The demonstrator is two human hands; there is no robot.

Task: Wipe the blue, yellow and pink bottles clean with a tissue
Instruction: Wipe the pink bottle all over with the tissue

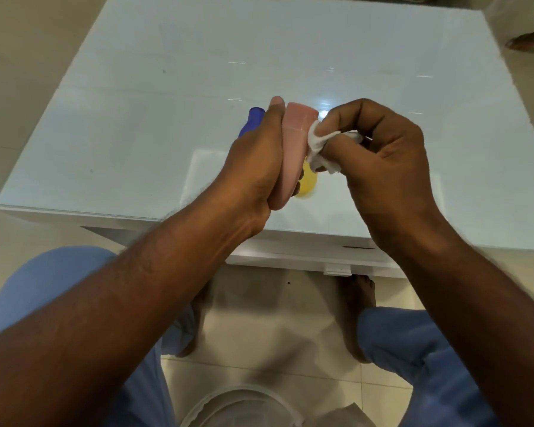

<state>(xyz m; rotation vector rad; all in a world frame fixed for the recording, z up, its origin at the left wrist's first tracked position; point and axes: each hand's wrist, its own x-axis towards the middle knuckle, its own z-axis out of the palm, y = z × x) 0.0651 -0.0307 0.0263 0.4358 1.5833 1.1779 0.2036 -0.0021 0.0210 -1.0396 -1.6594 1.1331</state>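
Above the near half of the white glossy bench (pixel 136 87), the left hand (pixel 253 167) held the pink bottle (pixel 293 149) clear of the surface, its fingers wrapped tight round the lower body and the thumb lying up the left side. The right hand (pixel 379 155) pinched a crumpled white tissue (pixel 318 146) against the bottle's right side, just below the cap end, with the fingers curled narrow on the wad.

The blue bottle (pixel 252 120) lay or stood on the bench behind the left hand, mostly hidden; only its upper end showed. The yellow bottle (pixel 307 183) sat on the bench beneath the 2 hands, partly covered by the pink bottle and the tissue.

Risks, as judged:
1. The pink bottle looked smooth, and it was gripped low while pressure came from the side near the top. A hard stroke could twist it out of the grip and drop it onto the yellow bottle directly below.
2. The tissue was small and bunched. It could tear or shed, or slip from the pinch.
3. The bench top was glossy, so a knocked bottle would likely roll or slide toward the edge.
4. The area under the left palm could be missed unless the bottle was turned.

No brand, label or writing could be read on any of the 3 bottles or on the bench.
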